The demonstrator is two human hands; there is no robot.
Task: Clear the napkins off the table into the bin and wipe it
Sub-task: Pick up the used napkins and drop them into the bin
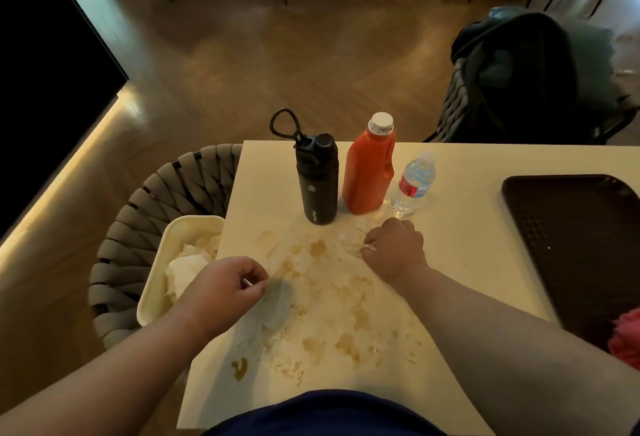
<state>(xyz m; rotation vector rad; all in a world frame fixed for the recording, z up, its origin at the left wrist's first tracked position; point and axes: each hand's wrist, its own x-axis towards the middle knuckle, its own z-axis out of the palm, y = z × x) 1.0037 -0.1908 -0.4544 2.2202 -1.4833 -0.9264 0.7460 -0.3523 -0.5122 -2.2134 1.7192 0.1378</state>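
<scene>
Dark blue clothing (325, 413) fills the bottom of the view, against the near edge of the cream counter (467, 165), which is smeared with brown stains (346, 342) and shreds of wet napkin (277, 304) from its middle down to the near edge. At the left edge the left hand (225, 283) hangs above the counter's rim, its fingers (258, 274) curled in and pinching a small white scrap (246, 282). Just beyond that edge a cream bin (156, 300) sits on a woven chair (138, 214) and holds crumpled white napkins (188, 262). Near the middle the right hand (394, 248) rests knuckles up, fingers curled tight with their tips against a flattened wet napkin piece (353, 238); whether they grip it I cannot tell. Along the far edge stand three bottles close together: a black flask (317, 183) with a loop on its lid, a small round logo and upright lettering too small to read; an orange jug (369, 172) with a white cap; and a clear water bottle (414, 183) whose red label is illegible. A dark brown tray (571, 228) lies at the right edge, with something pink (627, 342) on its near corner.
</scene>
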